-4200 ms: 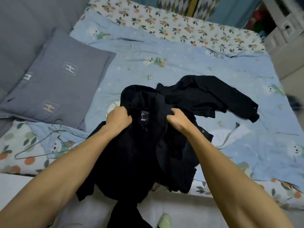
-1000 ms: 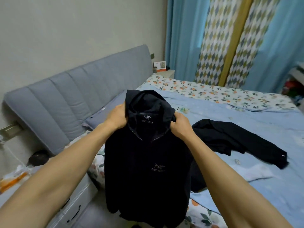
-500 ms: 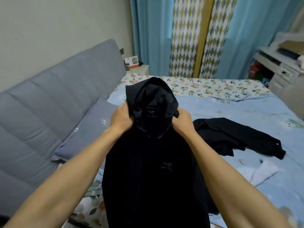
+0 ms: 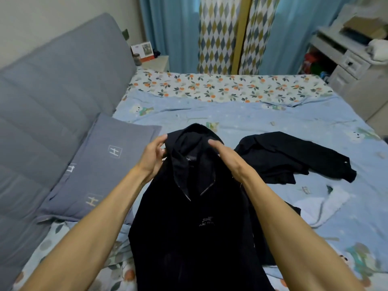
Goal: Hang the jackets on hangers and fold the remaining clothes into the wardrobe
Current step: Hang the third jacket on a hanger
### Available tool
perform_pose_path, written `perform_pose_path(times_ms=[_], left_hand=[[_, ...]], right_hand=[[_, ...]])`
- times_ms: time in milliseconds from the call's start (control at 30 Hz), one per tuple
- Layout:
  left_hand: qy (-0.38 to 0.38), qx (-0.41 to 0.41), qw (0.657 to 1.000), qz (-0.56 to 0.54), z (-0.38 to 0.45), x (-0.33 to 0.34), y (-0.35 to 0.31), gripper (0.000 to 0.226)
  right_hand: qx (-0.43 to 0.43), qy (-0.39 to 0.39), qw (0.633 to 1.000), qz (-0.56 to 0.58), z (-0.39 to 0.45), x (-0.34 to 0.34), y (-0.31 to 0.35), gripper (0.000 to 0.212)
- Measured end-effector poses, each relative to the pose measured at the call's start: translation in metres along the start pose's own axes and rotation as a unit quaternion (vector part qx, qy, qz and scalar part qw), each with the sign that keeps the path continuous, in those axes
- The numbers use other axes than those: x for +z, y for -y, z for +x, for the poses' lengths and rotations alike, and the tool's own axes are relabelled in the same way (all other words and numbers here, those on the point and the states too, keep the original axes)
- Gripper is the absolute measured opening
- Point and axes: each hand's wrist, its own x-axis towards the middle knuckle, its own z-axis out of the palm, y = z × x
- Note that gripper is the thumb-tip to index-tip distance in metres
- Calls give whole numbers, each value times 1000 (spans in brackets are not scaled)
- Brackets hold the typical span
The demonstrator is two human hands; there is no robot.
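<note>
Both hands had slid up from the jacket's shoulders to its hood since half a second before, and the jacket (image 4: pixel 193 232) itself had come lower, its body now draped down over the near edge of the bed (image 4: pixel 273 122). The left hand (image 4: pixel 152 157) kept a narrow grip, pinching the hood's left edge, while the right hand (image 4: pixel 225 156) lay over the hood's right side with fingers curled onto the cloth; this looked like straightening the hood before a hanger went in, though no hanger showed. The jacket was black, zipped nearly to the collar, with a small pale logo on the chest, and a second dark garment (image 4: pixel 294 158) lay spread on the bed to its right.
</note>
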Motion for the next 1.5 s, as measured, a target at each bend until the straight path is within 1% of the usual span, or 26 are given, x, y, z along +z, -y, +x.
perform_pose_path(times_ms=[33,67,100,133,167,233,300,367,433,467,500,533,567,633,733,800,900,1067,1167,1200,1233,1267,1367,1433,1467,1500], left_hand=[[-11,-20,999,28,8,4,-5,30],[-33,-20,994,99,16,3,-5,30],[-57,1,984,170,30,1,-8,34],[-82,30,969,229,44,-1,-10,38],[-102,58,959,256,55,-2,-11,39],[-148,120,945,268,80,-4,-14,41],[-183,132,931,286,111,-4,-16,42],[-162,69,921,346,138,-4,-8,45],[-139,-49,905,400,159,-6,6,47],[-133,-95,895,414,161,-5,14,46],[-126,-115,891,421,161,-5,24,44],[-119,-118,890,424,156,-6,36,44],[-116,-115,890,425,147,-6,47,44],[-116,-117,900,403,122,-13,74,37],[-123,-168,904,372,76,-44,128,19],[-127,-221,899,355,42,-71,165,15],[-135,-258,889,354,-6,-108,201,21],[-158,-255,863,406,-41,-153,236,24],[-140,-272,852,426,-46,-176,263,30],[-126,-268,846,444,-46,-185,275,36],[-105,-261,830,481,-43,-190,282,45],[-84,-259,805,527,-40,-202,296,56],[-35,-247,683,686,-30,-227,331,83],[-1,-241,611,754,-24,-239,346,94],[23,-245,587,772,-22,-245,356,96],[38,-240,573,783,-20,-250,365,96]], right_hand=[[-8,-29,999,-39,10,-1,0,54],[-28,-63,995,-78,15,1,-2,45],[-55,-89,989,-104,25,-1,-1,33],[-84,-113,981,-130,33,-3,-1,25],[-114,-137,973,-143,40,-5,-2,21],[-163,-161,961,-153,54,-11,1,14],[-156,-170,956,-183,76,-20,7,14],[-83,-169,953,-238,97,-30,9,13],[0,-156,945,-289,110,-38,6,12],[25,-151,939,-309,113,-39,2,11],[32,-147,935,-320,114,-39,-5,8],[28,-136,938,-317,112,-38,-12,11],[23,-121,943,-309,109,-35,-22,21],[37,-75,952,-293,97,-27,-41,33],[69,-18,952,-298,83,-9,-78,31],[82,4,947,-310,72,10,-102,26],[82,46,938,-333,60,49,-130,22],[65,121,923,-360,59,122,-159,19],[61,151,918,-362,65,164,-176,17],[63,162,915,-363,67,177,-183,16],[63,168,914,-364,67,184,-186,16],[65,175,912,-364,71,195,-194,16],[80,186,909,-364,79,215,-212,16],[84,177,909,-368,81,219,-222,16],[88,170,909,-370,81,220,-228,16],[94,164,909,-372,82,223,-234,16]])
